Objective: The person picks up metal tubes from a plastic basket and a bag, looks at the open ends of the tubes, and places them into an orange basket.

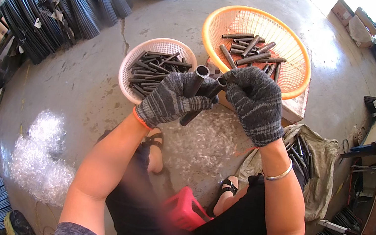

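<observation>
Two dark tubes point(194, 86) clasped in left hand point(169, 96), ends upward, apparently for easy reach; right hand point(255, 104) curled at one end (cannot tell whether pinching).

One tube point(193, 86), dark, straight and hollow, is held leaning in the left hand point(176, 96), its bright-rimmed open end turned upward. A second tube point(214, 90), likewise dark and hollow, is held just to its right at a greater tilt; its upper end is met by the right hand point(257, 103). Both are partly hidden.
</observation>
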A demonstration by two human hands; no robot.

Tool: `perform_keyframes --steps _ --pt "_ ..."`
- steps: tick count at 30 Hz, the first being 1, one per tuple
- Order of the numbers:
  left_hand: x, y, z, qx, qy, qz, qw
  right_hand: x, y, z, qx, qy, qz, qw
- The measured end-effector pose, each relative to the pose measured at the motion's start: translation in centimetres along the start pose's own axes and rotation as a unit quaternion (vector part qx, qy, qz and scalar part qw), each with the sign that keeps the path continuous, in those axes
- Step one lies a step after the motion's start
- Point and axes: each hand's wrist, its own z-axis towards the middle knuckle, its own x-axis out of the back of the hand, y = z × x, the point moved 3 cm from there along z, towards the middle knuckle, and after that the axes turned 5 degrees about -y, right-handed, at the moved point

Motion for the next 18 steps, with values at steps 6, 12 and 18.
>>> perform_keyframes --steps 6,12,18 --pt "0.1 0.7 -0.4 0.091 -0.037 -0.074 0.992 -0.2 0.4 0.0 -0.007 -0.001 0.005 1.0" --pt "0.1 0.9 -0.4 0.188 -0.129 -0.116 0.967 -0.2 0.9 0.5 -0.003 0.006 0.057 0.998" --pt "0.8 0.1 -0.9 0.213 -0.125 -0.089 0.965 3.2 0.9 1.4 -0.038 0.097 0.269 0.958"
